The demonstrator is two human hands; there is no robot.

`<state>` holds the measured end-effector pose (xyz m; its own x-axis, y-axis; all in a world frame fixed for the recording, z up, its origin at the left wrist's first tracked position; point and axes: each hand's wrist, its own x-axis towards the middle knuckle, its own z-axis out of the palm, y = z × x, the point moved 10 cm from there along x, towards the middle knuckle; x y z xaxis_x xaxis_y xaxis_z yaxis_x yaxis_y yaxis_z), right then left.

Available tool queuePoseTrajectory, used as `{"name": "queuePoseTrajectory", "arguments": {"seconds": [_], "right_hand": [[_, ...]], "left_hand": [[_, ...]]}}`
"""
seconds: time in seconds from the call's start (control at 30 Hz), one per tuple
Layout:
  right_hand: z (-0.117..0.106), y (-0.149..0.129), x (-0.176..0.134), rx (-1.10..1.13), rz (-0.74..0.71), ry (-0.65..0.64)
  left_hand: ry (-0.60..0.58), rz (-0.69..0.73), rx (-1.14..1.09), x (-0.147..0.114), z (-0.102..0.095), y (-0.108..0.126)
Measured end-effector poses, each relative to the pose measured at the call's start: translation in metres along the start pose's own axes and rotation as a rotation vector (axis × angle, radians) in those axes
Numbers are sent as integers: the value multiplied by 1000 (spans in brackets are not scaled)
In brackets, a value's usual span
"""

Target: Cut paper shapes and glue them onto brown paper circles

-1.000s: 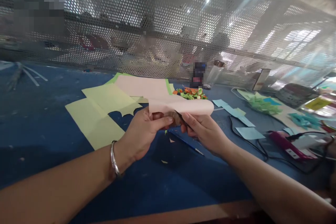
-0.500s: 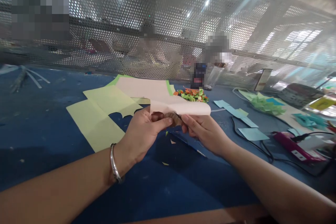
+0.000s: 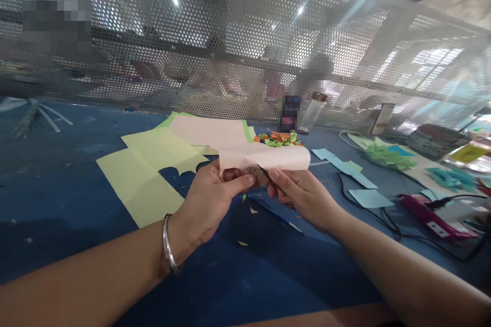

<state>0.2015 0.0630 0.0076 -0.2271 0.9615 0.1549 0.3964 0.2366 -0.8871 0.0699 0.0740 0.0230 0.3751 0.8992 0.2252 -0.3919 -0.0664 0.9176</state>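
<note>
My left hand [image 3: 209, 199], with a silver bangle at its wrist, pinches the edge of a pale pink sheet of paper [image 3: 268, 156]. Its thumb lies on a small brownish rounded piece [image 3: 261, 179] against the sheet, partly hidden by the fingers. The paper's right side curls over into a roll. In my right hand [image 3: 297, 191] are what look like small scissors [image 3: 263, 170]; a thin dark pointed blade meets the paper, while the handles are hidden in the closed fingers. Below the hands, a thin dark-blue stick like a pencil [image 3: 278, 214] lies among paper scraps [image 3: 242, 243].
Yellow sheets [image 3: 141, 184], one with a scalloped cut edge, lie left on the blue table [image 3: 69, 204]. Colourful paper clippings [image 3: 282, 139] sit behind the roll. Blue paper pieces [image 3: 370, 198], black cables and a magenta power strip [image 3: 437, 219] are right. A perforated metal screen [image 3: 238, 82] stands behind.
The dark blade shows a little more clearly at the paper, and the right hand has shifted slightly to the right. Both hands keep their hold; the view has moved a little.
</note>
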Motion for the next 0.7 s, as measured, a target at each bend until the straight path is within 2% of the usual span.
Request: {"name": "queuePoseTrajectory", "arguments": {"seconds": [0.47,0.7], "right_hand": [[0,0,-1,-4,20,6],[-3,-3,0,-81,-17,22]], "left_hand": [[20,-78,-13,0,-4,-9],[3,-32,27,1,-2,-5]]}}
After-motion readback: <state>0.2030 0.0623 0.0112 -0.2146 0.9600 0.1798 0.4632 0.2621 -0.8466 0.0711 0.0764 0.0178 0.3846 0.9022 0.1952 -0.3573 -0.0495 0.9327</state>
